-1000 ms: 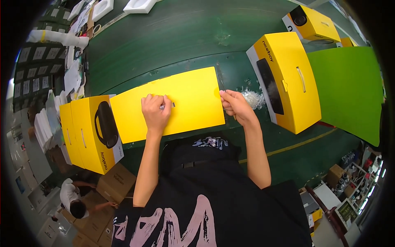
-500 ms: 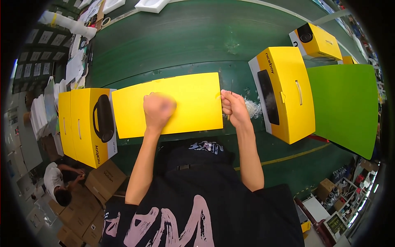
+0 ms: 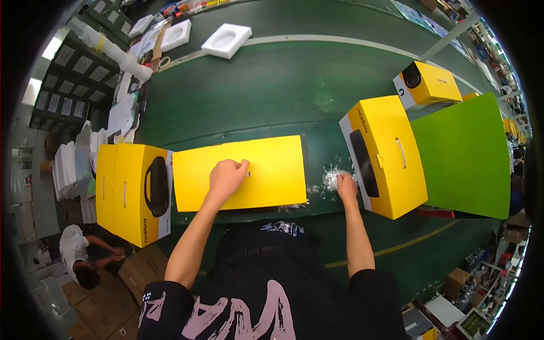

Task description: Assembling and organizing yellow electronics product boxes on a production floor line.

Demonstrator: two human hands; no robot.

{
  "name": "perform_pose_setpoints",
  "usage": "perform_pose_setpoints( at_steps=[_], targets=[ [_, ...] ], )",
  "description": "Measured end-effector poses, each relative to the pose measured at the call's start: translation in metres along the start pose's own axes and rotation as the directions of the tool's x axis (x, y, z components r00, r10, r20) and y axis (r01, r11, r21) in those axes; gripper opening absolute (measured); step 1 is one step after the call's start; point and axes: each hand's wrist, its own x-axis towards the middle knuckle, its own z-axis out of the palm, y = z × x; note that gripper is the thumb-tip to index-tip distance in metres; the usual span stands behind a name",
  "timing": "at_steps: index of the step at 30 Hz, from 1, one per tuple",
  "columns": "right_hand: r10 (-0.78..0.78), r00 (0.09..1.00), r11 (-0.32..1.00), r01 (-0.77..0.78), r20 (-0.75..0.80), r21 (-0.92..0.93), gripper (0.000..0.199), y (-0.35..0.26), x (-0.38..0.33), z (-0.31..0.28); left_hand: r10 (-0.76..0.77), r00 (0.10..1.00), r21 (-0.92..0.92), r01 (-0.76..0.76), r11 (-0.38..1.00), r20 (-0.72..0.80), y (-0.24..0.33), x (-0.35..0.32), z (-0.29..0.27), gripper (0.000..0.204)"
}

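A plain yellow carton lies crosswise in front of me on the green work surface. My left hand rests over its middle with the fingers curled in, beside a small dark slot in the cardboard. Whether anything sits inside those fingers is hidden. To the carton's right, my right hand is at a small pile of clear plastic bits. Its fingers are drawn together at the edge of the pile; what they grip, if anything, is too small to name.
Yellow boxes with handles stand to the left and right; another box is farther back right. A green board leans beyond the right box. White foam trays lie at the back. A person bends over brown cartons lower left.
My right hand has moved from the carton's right edge to the plastic pile; the thin tool-like thing at its fingers no longer shows. My left hand stays over the carton. The view has shifted.
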Motion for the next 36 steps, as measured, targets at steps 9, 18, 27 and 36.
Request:
perform_pose_setpoints(
  at_steps=[9,18,27,36],
  targets=[
    [0.287,0.957,0.957,-0.285,-0.050,0.048,0.039,-0.012,-0.015,-0.002,-0.284,0.945,-0.813,0.290,0.505,0.161,-0.050,0.063,-0.079,0.032],
    [0.270,0.953,0.917,-0.211,-0.137,0.337,0.037,0.033,-0.024,0.033,-0.103,0.899,-0.888,0.394,-0.237,0.427,0.025,0.164,-0.118,0.050],
    [0.476,0.876,0.813,-0.404,-0.081,0.419,0.032,-0.018,-0.030,0.023,-0.085,0.977,-0.814,0.113,-0.570,0.196,-0.073,0.303,-0.073,0.065],
    [0.363,0.931,0.876,-0.323,-0.048,0.359,0.030,0.023,-0.017,0.051,-0.081,0.992,-0.985,0.107,0.132,0.097,-0.078,0.202,-0.051,0.041]
  ],
)
